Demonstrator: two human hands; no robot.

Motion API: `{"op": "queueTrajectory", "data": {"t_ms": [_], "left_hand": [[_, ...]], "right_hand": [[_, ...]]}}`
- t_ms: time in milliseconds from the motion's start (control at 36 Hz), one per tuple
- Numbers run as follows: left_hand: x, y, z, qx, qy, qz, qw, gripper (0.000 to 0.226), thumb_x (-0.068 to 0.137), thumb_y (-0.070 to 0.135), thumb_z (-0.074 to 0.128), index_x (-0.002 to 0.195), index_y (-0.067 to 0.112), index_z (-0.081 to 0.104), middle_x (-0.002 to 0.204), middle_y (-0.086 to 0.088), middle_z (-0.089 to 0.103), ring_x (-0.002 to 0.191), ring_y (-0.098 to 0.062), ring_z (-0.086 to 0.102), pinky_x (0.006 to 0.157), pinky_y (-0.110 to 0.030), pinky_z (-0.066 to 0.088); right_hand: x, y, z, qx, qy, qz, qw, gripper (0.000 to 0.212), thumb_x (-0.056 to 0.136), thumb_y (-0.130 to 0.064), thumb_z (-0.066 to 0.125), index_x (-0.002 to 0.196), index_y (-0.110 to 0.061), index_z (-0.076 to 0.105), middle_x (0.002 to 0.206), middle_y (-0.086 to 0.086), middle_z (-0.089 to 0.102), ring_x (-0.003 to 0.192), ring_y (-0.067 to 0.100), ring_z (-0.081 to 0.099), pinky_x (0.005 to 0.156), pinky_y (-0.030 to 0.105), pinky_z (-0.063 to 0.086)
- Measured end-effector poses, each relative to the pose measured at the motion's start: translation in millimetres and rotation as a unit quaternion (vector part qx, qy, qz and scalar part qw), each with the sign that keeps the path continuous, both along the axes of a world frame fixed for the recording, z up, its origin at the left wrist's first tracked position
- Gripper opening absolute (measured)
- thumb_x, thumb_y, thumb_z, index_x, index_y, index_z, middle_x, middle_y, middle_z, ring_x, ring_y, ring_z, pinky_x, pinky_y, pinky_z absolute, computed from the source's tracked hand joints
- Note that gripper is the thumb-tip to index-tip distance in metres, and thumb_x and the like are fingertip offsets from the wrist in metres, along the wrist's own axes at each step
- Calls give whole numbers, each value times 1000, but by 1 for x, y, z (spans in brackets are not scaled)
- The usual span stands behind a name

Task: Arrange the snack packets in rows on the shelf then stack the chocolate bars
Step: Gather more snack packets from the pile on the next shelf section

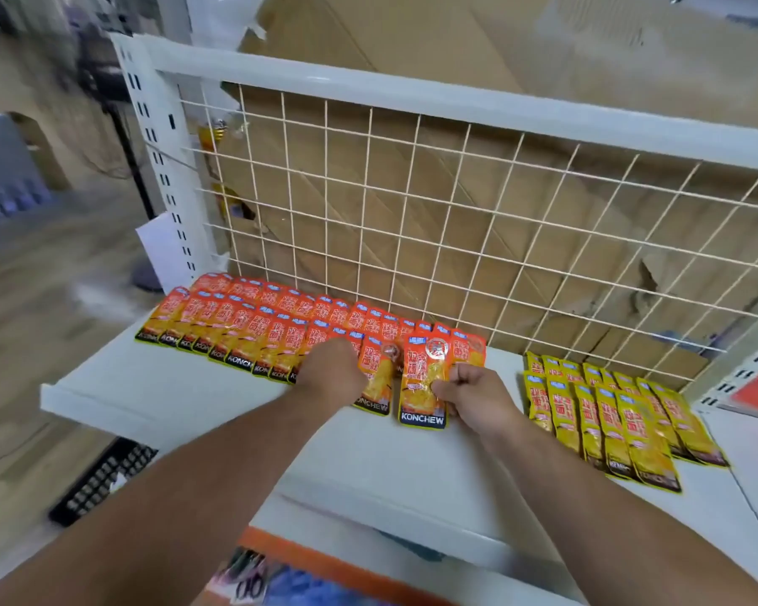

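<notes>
Orange snack packets [241, 325] lie overlapped in two rows along the back left of the white shelf [158, 387]. My right hand [478, 395] pinches one orange packet [423, 387] by its right edge at the row's right end. My left hand [335, 373] rests with curled fingers on the neighbouring orange packet [375, 387], partly hiding it. A group of yellow snack packets [622, 413] lies in two rows to the right. No chocolate bars are in view.
A white wire grid [456, 212] backs the shelf, with cardboard [499, 50] behind it. A slotted white upright [158, 146] stands at the left. A black crate [101, 483] sits on the floor below left. Colourful goods [281, 579] show under the shelf's front edge.
</notes>
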State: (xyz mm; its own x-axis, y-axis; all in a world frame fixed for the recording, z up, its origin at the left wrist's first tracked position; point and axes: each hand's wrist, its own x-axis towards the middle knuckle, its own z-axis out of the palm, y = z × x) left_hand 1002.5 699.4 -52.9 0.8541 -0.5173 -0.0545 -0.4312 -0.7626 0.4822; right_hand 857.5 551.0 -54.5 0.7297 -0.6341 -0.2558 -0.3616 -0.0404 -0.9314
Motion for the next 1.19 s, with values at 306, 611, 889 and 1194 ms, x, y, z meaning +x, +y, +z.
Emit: {"op": "queueTrajectory", "data": {"t_ms": [306, 611, 889, 1194], "left_hand": [[9, 4, -9, 21, -40, -68, 997, 27, 84, 22, 63, 106, 10, 52, 95, -7, 63, 87, -29, 62, 58, -30, 39], [12, 19, 1, 3, -140, -83, 987, 40, 92, 35, 54, 124, 11, 50, 111, -8, 61, 102, -29, 60, 72, -36, 47], [25, 36, 0, 18, -216, -117, 969, 46, 93, 40, 51, 133, 17, 51, 127, -3, 56, 115, -24, 49, 94, -39, 42], [23, 36, 1, 37, -195, -123, 972, 46, 95, 43, 48, 133, 19, 49, 125, -1, 55, 115, -22, 48, 95, -38, 43]], "right_hand": [[-7, 25, 3, 5, 2, -63, 998, 27, 89, 3, 66, 71, -7, 49, 44, -13, 55, 38, -2, 50, 42, 12, 39], [14, 26, -1, -7, 34, -63, 997, 39, 86, -2, 72, 65, -17, 44, 51, -5, 48, 39, 6, 41, 49, 24, 36], [47, 30, -9, -121, 135, -64, 981, 27, 84, -17, 77, 64, -17, 59, 64, 0, 63, 57, 18, 57, 57, 27, 45], [54, 37, -9, -296, 241, -35, 923, 21, 90, -32, 61, 76, -16, 61, 84, 6, 70, 74, 24, 60, 63, 26, 43]]}}
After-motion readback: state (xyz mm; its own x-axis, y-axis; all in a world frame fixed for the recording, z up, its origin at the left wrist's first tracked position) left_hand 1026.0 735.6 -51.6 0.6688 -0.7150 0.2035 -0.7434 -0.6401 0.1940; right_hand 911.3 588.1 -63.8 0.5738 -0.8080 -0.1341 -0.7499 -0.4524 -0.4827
